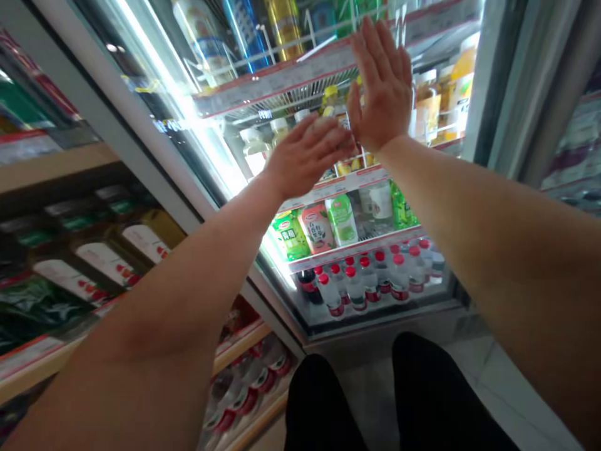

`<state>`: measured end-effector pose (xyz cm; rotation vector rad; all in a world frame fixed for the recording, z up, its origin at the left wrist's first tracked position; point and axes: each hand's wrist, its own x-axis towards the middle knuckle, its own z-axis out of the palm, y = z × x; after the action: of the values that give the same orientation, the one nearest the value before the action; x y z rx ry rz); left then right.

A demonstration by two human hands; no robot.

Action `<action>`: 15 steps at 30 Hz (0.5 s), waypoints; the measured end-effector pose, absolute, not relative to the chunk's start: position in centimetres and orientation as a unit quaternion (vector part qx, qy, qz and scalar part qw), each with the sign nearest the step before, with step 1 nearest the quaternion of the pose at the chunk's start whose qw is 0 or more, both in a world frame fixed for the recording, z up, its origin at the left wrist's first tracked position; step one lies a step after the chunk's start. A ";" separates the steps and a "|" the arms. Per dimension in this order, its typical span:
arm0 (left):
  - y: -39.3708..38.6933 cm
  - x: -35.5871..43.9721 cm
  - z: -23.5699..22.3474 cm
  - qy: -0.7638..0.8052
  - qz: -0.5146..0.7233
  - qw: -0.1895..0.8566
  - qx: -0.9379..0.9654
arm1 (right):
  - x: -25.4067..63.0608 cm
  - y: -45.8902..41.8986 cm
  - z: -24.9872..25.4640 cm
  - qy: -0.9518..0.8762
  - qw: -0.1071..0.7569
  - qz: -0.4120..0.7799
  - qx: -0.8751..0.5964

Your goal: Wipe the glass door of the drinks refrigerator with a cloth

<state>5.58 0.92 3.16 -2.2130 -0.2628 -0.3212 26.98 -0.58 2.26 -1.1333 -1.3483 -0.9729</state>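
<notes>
Both my arms reach out in front of a lit drinks fridge. My left hand [310, 153] is stretched flat, fingers pointing right, with nothing in it. Beside it and a little higher, my right hand [381, 88] points up with its fingers straight and its thumb apart, also holding nothing. Behind the hands are shelves of drinks: a blue can [245, 31], a gold can [285, 28] and, to the right, an orange juice bottle [460, 88]. Below the left hand stand a green carton [291, 235] and a pink carton [317, 228]. Whether the hands touch anything is unclear.
Several water bottles with red caps [399, 275] fill the fridge bottom, with a dark cola bottle [310, 285] at their left. Wooden shelves [61, 166] with oil bottles [106, 263] stand at left. The fridge frame [539, 94] rises at right. My dark-clad legs [323, 407] are below.
</notes>
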 end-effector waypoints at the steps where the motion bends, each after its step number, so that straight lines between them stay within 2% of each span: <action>1: 0.9 6.2 3.7 -0.149 -0.189 0.441 -0.864 | 27.0 -0.6 2.3 -0.568 0.538 -0.404 -0.473; 3: 0.5 7.6 4.2 -0.220 -0.279 0.450 -0.819 | 26.9 -0.6 2.3 -0.574 0.540 -0.401 -0.467; 5: 0.1 8.9 3.9 -0.245 -0.303 0.440 -0.809 | 27.0 -0.5 2.4 -0.570 0.544 -0.396 -0.472; 11: 0.0 7.4 5.4 -0.227 -0.225 0.444 -0.837 | 27.0 -0.5 2.6 -0.565 0.537 -0.393 -0.487; 15: 0.6 4.1 5.4 -0.297 -0.347 0.457 -0.763 | 27.0 -0.5 2.5 -0.571 0.544 -0.380 -0.483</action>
<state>4.09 0.55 5.39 -1.8813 -0.7324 -0.8555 26.99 -0.48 2.51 -1.1469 -1.3543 -0.9022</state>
